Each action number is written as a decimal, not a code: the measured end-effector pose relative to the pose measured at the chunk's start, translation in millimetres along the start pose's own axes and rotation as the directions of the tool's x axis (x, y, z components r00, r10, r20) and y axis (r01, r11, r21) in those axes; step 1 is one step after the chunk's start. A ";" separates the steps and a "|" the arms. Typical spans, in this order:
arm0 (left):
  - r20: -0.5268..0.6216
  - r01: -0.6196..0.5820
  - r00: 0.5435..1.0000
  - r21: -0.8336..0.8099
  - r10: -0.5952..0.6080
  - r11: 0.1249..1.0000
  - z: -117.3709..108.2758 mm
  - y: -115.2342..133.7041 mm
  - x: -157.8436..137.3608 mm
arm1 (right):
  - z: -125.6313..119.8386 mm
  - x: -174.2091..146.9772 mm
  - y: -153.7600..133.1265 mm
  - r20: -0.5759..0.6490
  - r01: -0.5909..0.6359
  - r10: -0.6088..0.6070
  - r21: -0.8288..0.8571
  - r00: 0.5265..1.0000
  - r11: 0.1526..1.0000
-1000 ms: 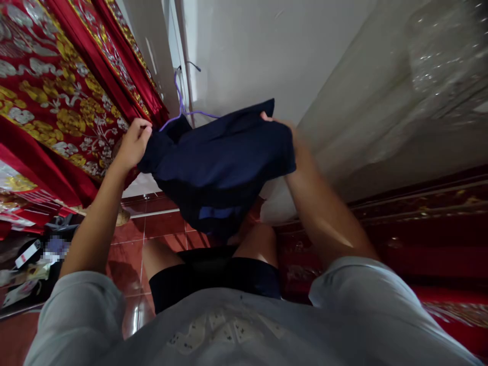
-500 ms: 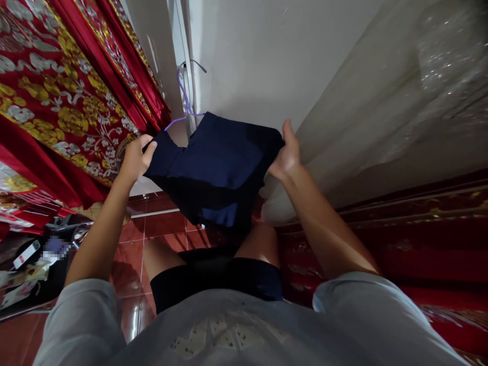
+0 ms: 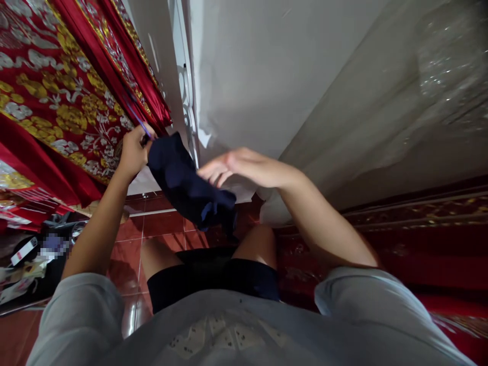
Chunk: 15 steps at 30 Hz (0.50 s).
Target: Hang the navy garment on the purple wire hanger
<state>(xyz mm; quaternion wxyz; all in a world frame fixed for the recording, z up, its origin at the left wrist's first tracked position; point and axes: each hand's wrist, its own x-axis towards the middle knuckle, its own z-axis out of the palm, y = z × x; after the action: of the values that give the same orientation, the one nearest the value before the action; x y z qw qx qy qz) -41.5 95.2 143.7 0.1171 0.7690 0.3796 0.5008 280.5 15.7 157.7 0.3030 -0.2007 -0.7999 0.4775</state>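
A dark navy garment [image 3: 186, 185] hangs bunched and twisted from my left hand [image 3: 134, 152], whose fingers are closed round its upper end. The purple clothes hanger [image 3: 136, 116] comes out beyond that fist, slanting up and left; the rest of it is hidden by the hand and cloth. My right hand [image 3: 224, 168] is over the garment's right side, palm down, fingers loosely stretched toward the fabric. Whether its fingertips touch the cloth I cannot tell.
Red curtains [image 3: 76, 96] with gold and silver patterns hang at left. A pale wall panel [image 3: 251, 71] is ahead, with plastic sheeting [image 3: 442, 66] at right. A cluttered black table [image 3: 34, 272] stands lower left on the red tiled floor [image 3: 162, 226].
The garment went from spread wide between both hands to bunched at my left hand. My right hand let go of its edge and moved left. The hanger swung leftward.
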 end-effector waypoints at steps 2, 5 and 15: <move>0.107 -0.050 0.993 -0.079 0.059 0.996 2.4 16.9 -12.6 | 11.5 -2.6 14.5 0.090 0.024 -0.011 -0.148 0.996 0.989; 0.234 -0.156 0.954 -0.140 0.186 0.978 15.5 52.9 -26.6 | 25.0 2.4 56.8 -0.134 0.006 -0.081 -0.486 0.988 0.874; 0.372 0.091 0.924 -0.428 0.083 0.899 60.3 98.6 -35.3 | 46.3 9.8 148.7 -0.430 -0.068 -0.433 -0.768 0.792 0.637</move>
<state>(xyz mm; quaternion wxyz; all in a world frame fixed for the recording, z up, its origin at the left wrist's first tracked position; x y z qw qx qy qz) 49.0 15.0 146.5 0.3594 0.8046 0.2288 0.4136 246.7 60.9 12.2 0.4698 -0.3554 -0.8079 -0.0164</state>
